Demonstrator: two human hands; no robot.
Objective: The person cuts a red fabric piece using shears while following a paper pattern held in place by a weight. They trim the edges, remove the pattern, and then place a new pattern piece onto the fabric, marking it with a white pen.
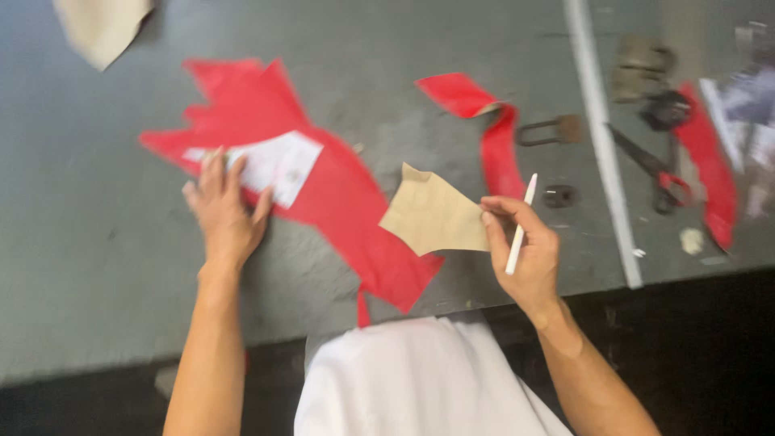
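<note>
A grey worktable [97, 266] fills most of the view, its near edge running above a dark floor, with the person's white shirt [412, 379] at the bottom. A large piece of red material [331, 194] with jagged cut edges lies flat on the table in front of the person. The left hand [224, 211] rests palm down on its left part, fingers slightly spread, the fingertips touching a white paper piece [278, 165] that lies on the red. The right hand [529, 246] is raised just right of the red piece, its thumb and fingers pinched on the edge of a tan paper pattern [432, 216], which overlaps the red material's right side; the same hand also holds a white marking pencil [519, 228] upright between its fingers. Farther back lies a curled red strip [492, 129], and beside it a small dark tool [553, 131]. Beyond a pale line on the table, scissors [650, 165] with dark handles lie near another red scrap [710, 173]; that corner is blurred, so the other items there cannot be told apart. A tan piece [101, 28] shows at the top left.
</note>
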